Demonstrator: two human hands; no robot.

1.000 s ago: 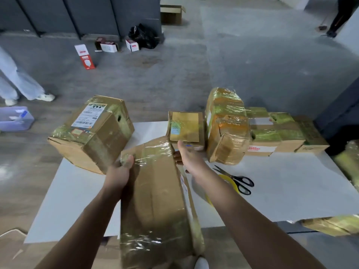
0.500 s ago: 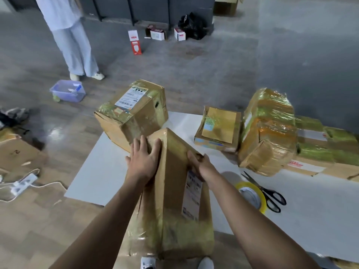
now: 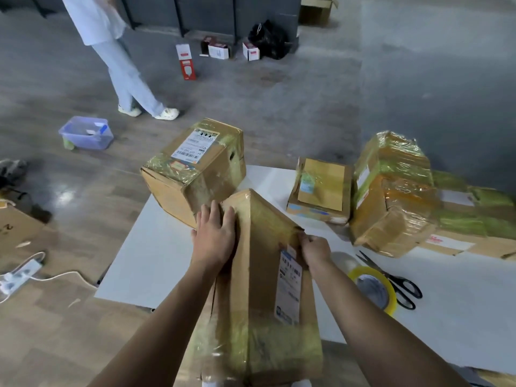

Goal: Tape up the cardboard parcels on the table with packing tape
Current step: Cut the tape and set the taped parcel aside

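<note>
The parcel [image 3: 259, 275] is held edge-up over the near table [image 3: 156, 261] rim; it is best turned slowly, both faces braced, so an untaped seam is brought uppermost; the left hand [image 3: 215, 236] is pressed flat on its left face; the right hand [image 3: 315, 250] is curled round its right edge; tape [image 3: 374, 289] lies just beside that hand.

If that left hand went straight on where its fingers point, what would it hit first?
Probably the big labelled box, just past the held parcel the left hand rests on; depth unclear.
</note>
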